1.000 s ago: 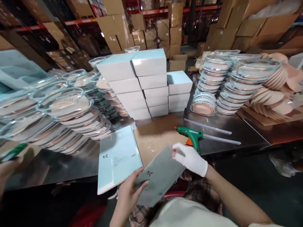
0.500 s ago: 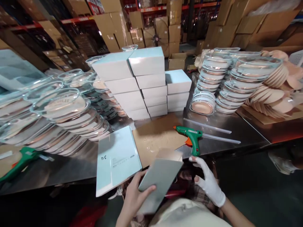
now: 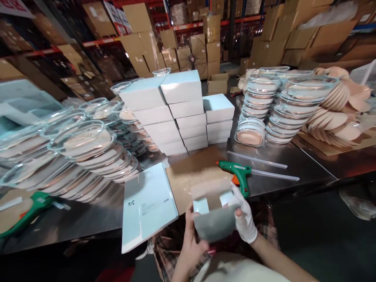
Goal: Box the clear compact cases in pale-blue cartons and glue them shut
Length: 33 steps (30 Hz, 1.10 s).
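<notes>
A half-folded box [image 3: 216, 219] is held above the table's [image 3: 293, 172] near edge, just right of the flat sleeve [image 3: 148, 203]. Its left side is gripped by the bare left hand [image 3: 190, 244], fingers curled. Its right side is pinched by the gloved right hand [image 3: 243, 217], just below the glue gun [image 3: 236, 174].

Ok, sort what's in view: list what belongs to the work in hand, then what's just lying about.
In hand:
left hand
right hand
half-folded box, held by both hands
flat box blanks
glue gun

Lying about:
glue sticks
stacked finished boxes
clear lidded dishes
second glue gun
</notes>
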Tool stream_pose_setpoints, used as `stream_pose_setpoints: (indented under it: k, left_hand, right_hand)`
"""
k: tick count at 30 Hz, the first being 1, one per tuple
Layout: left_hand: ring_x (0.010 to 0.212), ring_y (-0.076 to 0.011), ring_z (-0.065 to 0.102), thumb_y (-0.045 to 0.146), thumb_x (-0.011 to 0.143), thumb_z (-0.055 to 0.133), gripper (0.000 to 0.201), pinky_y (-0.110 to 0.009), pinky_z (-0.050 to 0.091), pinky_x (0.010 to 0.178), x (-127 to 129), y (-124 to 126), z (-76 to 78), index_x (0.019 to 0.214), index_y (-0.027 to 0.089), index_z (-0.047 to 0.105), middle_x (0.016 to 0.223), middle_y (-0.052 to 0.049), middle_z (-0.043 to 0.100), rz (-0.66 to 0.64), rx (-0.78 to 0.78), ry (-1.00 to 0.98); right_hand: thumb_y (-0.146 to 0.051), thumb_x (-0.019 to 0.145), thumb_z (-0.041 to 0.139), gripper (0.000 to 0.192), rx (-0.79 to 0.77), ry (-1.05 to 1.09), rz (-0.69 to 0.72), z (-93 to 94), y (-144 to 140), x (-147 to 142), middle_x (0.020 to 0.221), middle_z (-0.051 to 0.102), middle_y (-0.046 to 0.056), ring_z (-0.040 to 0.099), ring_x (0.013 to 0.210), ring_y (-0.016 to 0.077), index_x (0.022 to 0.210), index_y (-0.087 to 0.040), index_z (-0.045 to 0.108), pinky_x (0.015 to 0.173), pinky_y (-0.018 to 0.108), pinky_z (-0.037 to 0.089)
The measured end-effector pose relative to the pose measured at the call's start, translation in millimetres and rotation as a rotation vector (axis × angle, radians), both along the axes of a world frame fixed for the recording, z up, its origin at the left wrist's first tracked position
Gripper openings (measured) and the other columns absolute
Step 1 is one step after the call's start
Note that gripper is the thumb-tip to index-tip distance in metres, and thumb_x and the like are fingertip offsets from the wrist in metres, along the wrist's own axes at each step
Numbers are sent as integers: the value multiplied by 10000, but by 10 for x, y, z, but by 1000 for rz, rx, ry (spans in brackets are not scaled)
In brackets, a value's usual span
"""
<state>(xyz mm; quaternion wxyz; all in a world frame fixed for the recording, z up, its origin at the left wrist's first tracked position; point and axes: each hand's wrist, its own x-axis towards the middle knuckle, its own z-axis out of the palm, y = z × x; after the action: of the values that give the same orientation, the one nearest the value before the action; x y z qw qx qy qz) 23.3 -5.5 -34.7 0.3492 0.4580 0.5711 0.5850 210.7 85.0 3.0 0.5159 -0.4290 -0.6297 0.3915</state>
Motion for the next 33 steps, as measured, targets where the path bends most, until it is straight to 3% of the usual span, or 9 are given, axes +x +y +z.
stream_pose_setpoints:
  k: [4, 8, 11, 14, 17, 23, 28, 31, 33]
  left_hand:
    - [1350, -320, 565, 687, 967, 547, 580, -444, 497, 1108, 179, 71, 29, 1319, 229, 600, 1389, -175, 585, 234, 56, 19]
    - [1333, -328, 580, 631, 889, 718, 494, -445, 533, 1056, 108, 79, 90, 1200, 248, 698, 1382, -165, 597, -7, 114, 263]
    - [1208, -342, 661, 588, 838, 795, 369, -447, 562, 988, -67, 74, 73, 985, 250, 778, 1213, -138, 698, -99, 95, 333]
    - [1174, -354, 679, 610, 808, 807, 391, -451, 559, 974, -148, 114, 18, 953, 247, 791, 1109, -122, 743, 87, 37, 265]
    - [1188, -344, 669, 640, 779, 813, 434, -449, 533, 1012, -98, 209, 20, 949, 243, 784, 1110, -111, 749, 178, 15, 172]
    - [1001, -278, 700, 657, 770, 808, 465, -357, 561, 847, 76, 387, 204, 932, 222, 778, 1025, -95, 734, 227, 77, 77]
    - [959, -259, 692, 579, 806, 814, 388, -328, 550, 795, 147, 444, 360, 962, 224, 790, 1012, -82, 732, 240, 87, 93]
    - [997, -270, 687, 563, 818, 812, 363, -334, 545, 812, 193, 483, 445, 970, 233, 791, 1032, -86, 724, 260, 96, 151]
    - [1043, -280, 682, 551, 829, 808, 343, -357, 544, 874, 230, 506, 487, 975, 241, 789, 1047, -87, 721, 264, 104, 203]
  right_hand:
    - [-334, 971, 580, 400, -44, 160, -136, 58, -73, -159, 1579, 542, 137, 570, 1391, 280, 1361, -254, 547, 1218, 497, 414]
    - [-206, 889, 570, 459, -81, 277, -186, 4, -53, -58, 1546, 568, 132, 633, 1320, 243, 1324, -288, 447, 1107, 458, 518]
    - [-354, 947, 540, 378, -95, -6, -240, 62, 160, 282, 1414, 651, 142, 680, 1200, 261, 1313, -264, 527, 1018, 438, 555]
    - [-522, 873, 638, 407, -285, -499, -359, 234, 566, 591, 1253, 698, 185, 676, 1154, 342, 1119, -200, 664, 998, 477, 522]
    - [-449, 676, 812, 383, -553, -711, -262, 348, 983, 680, 1049, 746, 181, 698, 1067, 388, 917, -181, 684, 917, 452, 514]
    - [-432, 726, 638, 229, -638, -417, -109, 355, 1151, 666, 642, 680, 45, 650, 635, 211, 722, -208, 596, 578, 291, 483]
    - [-541, 760, 651, 379, -471, 34, -169, 553, 722, 633, 724, 699, 20, 630, 604, 178, 942, -234, 525, 569, 288, 508]
    - [-530, 791, 724, 391, -344, 302, -68, 627, 411, 572, 630, 628, -8, 564, 539, 174, 1008, -224, 613, 516, 302, 465]
    - [-525, 851, 701, 371, -354, 285, 19, 611, 216, 553, 564, 569, -23, 512, 494, 165, 1039, -205, 681, 490, 310, 447]
